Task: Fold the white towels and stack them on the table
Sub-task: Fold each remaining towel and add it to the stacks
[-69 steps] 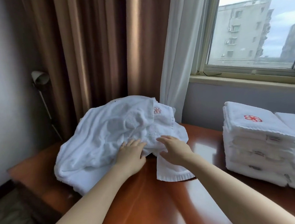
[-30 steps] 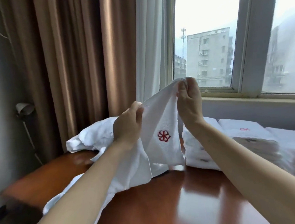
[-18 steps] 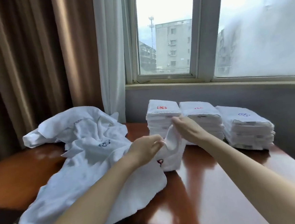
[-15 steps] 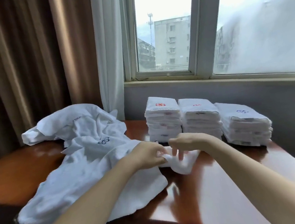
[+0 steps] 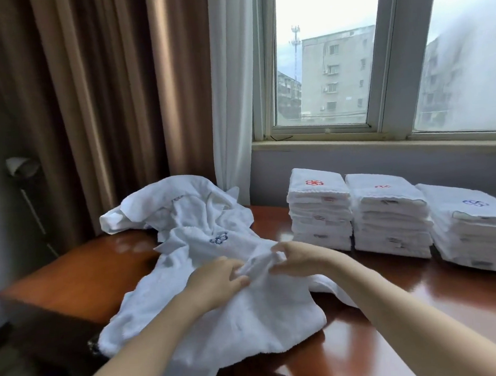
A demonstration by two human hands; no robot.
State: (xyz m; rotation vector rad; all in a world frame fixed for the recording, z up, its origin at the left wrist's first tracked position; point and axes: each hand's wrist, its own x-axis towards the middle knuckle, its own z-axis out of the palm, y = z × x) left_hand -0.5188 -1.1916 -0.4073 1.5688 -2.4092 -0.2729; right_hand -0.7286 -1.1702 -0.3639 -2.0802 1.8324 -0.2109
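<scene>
Loose towel pile [image 5: 190,222] is slumped over the left-centre of the table [image 5: 457,305]. Mid-frame, the left hand [image 5: 215,282] and right hand [image 5: 298,258] both have fingers curled, pinching a bunched-up white towel [image 5: 260,264] between them, right over the pile's near part. Right side: three folded stacks [image 5: 388,215] sit side by side below the window [image 5: 330,77].

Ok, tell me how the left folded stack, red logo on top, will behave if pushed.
The left stack is many loose layers, so a high push would probably shear its upper layers off. The table looks glossy, so a low push likely slides it whole. The middle stack sits right beside it, possibly bracing it rightward.
</scene>
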